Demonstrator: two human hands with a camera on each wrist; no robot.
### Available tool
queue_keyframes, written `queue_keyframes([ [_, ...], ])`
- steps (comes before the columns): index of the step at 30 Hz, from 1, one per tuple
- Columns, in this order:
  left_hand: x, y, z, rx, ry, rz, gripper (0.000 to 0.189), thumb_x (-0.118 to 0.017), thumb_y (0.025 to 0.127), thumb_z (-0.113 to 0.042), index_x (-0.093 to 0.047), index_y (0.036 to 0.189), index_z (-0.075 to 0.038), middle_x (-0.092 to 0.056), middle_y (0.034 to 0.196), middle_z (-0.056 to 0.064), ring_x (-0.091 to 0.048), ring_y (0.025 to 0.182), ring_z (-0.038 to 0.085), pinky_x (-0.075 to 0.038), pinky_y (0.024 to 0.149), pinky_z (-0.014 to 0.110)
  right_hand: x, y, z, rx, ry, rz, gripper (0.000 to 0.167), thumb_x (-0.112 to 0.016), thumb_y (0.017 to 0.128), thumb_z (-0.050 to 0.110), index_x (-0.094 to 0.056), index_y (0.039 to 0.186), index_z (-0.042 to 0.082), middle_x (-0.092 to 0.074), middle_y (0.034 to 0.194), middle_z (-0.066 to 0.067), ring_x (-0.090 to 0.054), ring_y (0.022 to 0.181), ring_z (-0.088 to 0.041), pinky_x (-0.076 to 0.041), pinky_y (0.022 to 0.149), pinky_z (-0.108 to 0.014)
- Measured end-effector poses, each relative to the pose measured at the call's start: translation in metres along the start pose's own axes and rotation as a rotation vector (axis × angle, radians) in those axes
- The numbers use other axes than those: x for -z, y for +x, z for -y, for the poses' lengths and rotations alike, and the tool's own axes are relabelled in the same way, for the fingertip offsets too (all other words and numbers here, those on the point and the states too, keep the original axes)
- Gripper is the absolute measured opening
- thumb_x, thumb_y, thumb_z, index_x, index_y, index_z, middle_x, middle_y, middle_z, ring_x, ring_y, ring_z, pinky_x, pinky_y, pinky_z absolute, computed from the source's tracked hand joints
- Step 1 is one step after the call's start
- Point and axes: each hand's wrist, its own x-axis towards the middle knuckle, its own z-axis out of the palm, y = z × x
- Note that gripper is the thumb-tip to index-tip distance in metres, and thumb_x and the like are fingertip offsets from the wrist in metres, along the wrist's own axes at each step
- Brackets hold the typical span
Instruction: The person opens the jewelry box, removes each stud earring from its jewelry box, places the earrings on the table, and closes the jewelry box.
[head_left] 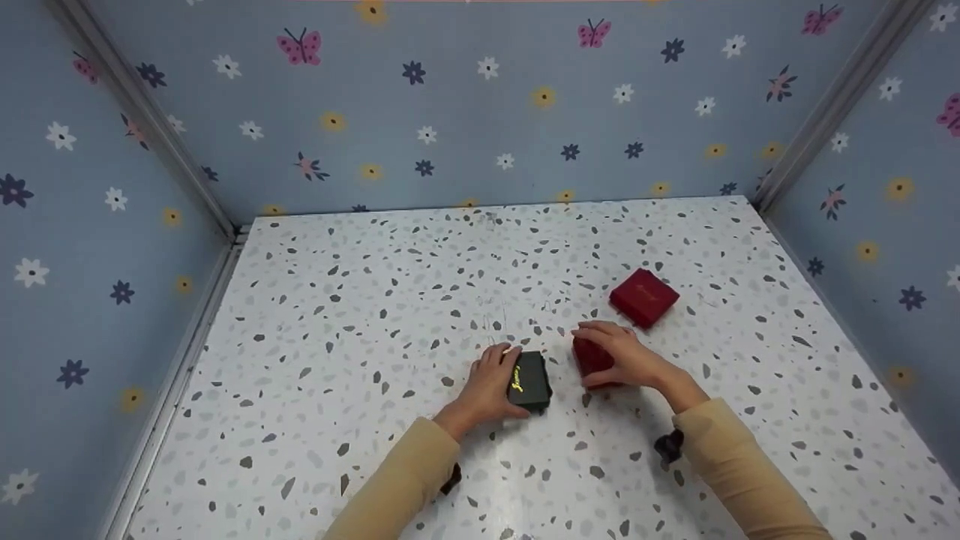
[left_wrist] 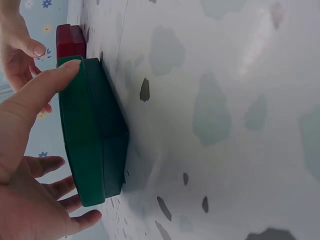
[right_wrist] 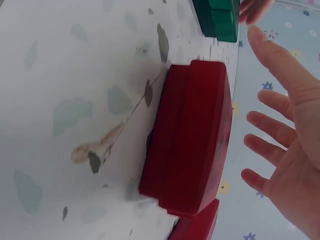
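A small dark green box (head_left: pixel 529 381) with gold script on its lid lies on the speckled table. My left hand (head_left: pixel 491 386) spans its left side, thumb by the near end and fingers by the far end. In the left wrist view the thumb overlaps a corner of the green box (left_wrist: pixel 92 135), and the fingers are loosely spread. My right hand (head_left: pixel 626 356) arches over a red box (head_left: pixel 591 360) that it partly hides in the head view. In the right wrist view this red box (right_wrist: pixel 192 135) stands apart from the spread fingers.
A second red box (head_left: pixel 645 298) with faint lettering lies behind the right hand, turned at an angle. Blue flowered panels (head_left: pixel 495 112) wall the table (head_left: pixel 360 300) at the back and both sides. Dark straps or devices (head_left: pixel 669 445) show at the wrists.
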Motion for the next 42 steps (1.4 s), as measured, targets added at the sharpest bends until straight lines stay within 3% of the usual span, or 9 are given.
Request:
queue_keyframes([
  [9, -0.005, 0.005, 0.000, -0.006, 0.083, 0.003, 0.102, -0.080, 0.057, -0.042, -0.028, 0.137, -0.005, -0.028, 0.135, 0.017, -0.024, 0.124, 0.031, -0.027, 0.095, 0.047, 0.002, -0.006, -0.021, -0.019, 0.023, -0.007, 0.094, -0.080, 0.057, 0.042, -0.038, 0.134, 0.011, -0.030, 0.137, -0.017, -0.022, 0.127, -0.033, -0.017, 0.096, -0.059],
  [17, -0.008, 0.008, -0.003, -0.026, 0.159, 0.002, 0.102, -0.079, 0.057, -0.042, -0.028, 0.136, -0.005, -0.031, 0.132, 0.015, -0.028, 0.121, 0.030, -0.029, 0.092, 0.047, 0.000, -0.012, -0.031, -0.092, 0.059, 0.025, 0.102, -0.084, 0.053, 0.038, -0.032, 0.137, 0.014, -0.027, 0.139, -0.009, -0.022, 0.126, -0.030, -0.028, 0.095, -0.052],
  [30, -0.010, 0.011, -0.004, 0.010, 0.178, 0.047, 0.100, -0.079, 0.060, -0.038, -0.025, 0.138, -0.006, -0.032, 0.131, 0.014, -0.028, 0.122, 0.030, -0.032, 0.091, 0.047, -0.005, -0.013, -0.035, -0.092, 0.059, 0.053, 0.097, -0.082, 0.059, 0.023, -0.028, 0.139, 0.018, -0.025, 0.139, -0.011, -0.021, 0.125, -0.029, -0.033, 0.092, -0.050],
  [42, -0.009, 0.011, -0.004, -0.002, 0.209, 0.039, 0.100, -0.079, 0.057, -0.039, -0.029, 0.136, -0.005, -0.037, 0.127, 0.013, -0.033, 0.117, 0.028, -0.036, 0.088, 0.045, -0.008, -0.014, -0.036, -0.078, 0.004, 0.033, 0.098, -0.081, 0.058, 0.018, -0.027, 0.140, 0.019, -0.027, 0.137, -0.008, -0.026, 0.123, -0.025, -0.036, 0.091, -0.045],
])
